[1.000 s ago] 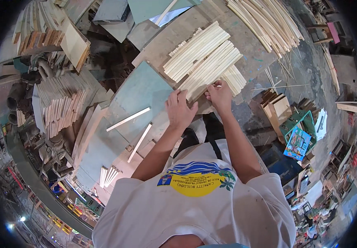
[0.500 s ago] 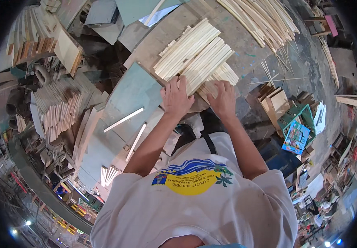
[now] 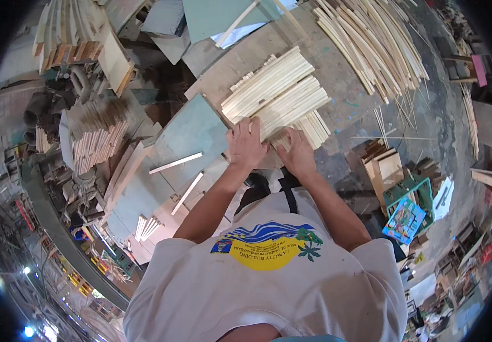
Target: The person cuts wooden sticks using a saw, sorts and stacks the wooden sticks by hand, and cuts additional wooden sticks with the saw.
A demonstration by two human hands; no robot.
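Pale wooden strips [image 3: 291, 102] lie side by side in layered bundles on the worktable, slanting up to the right. My left hand [image 3: 247, 145] is at their near left end, fingers bent over the strip ends. Close beside it, my right hand [image 3: 299, 155] curls its fingers over the near ends of the strips on the right. Both thumbs point inward, with a small gap between them. Under my palms, the exact contact with the wood is hidden. A lower layer of strips [image 3: 313, 126] shows beyond my right fingers.
A grey-green panel [image 3: 192, 128] lies left of the bundle, with a loose white strip [image 3: 176, 163] on it. Long thin strips [image 3: 371, 48] are piled at the far right. A green crate [image 3: 425, 196] stands to the right; stacked boards [image 3: 95, 139] are at left.
The view has shifted, so the bundle and surroundings sit lower in the picture. My right hand has moved left, closer to my left hand, which stays at the strip ends.
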